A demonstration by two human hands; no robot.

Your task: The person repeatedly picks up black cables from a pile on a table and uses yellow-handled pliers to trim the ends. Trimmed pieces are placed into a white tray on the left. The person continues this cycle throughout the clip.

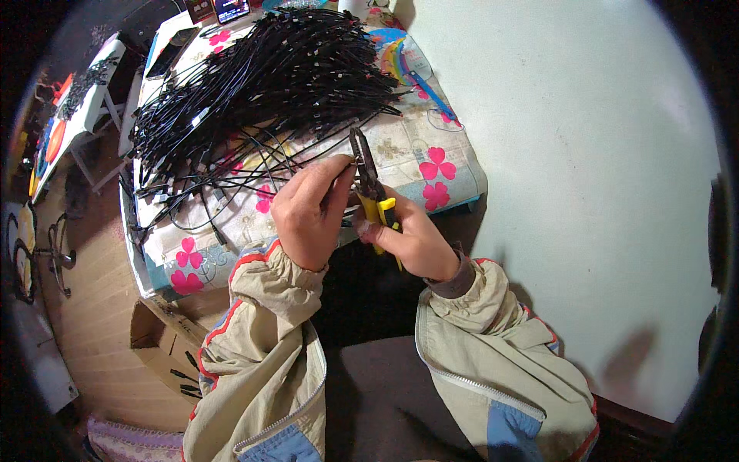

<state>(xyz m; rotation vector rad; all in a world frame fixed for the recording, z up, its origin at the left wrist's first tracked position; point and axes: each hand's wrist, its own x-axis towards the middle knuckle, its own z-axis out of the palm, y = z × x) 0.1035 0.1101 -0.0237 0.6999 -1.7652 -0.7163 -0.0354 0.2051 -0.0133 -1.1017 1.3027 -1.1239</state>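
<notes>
Right fingers (408, 216) curl tightly round yellow-handled pliers (372, 187).

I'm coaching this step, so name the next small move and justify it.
I'd probably ease the bare left hand slightly back from the black-jawed, yellow-handled metal pliers: its fingertips sit right beside the jaws, and the right hand wraps the handles, so a squeeze could pinch skin.

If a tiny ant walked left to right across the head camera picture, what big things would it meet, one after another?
Orange round thing → cardboard box → left hand → yellow-handled pliers → right hand → white wall.
</notes>
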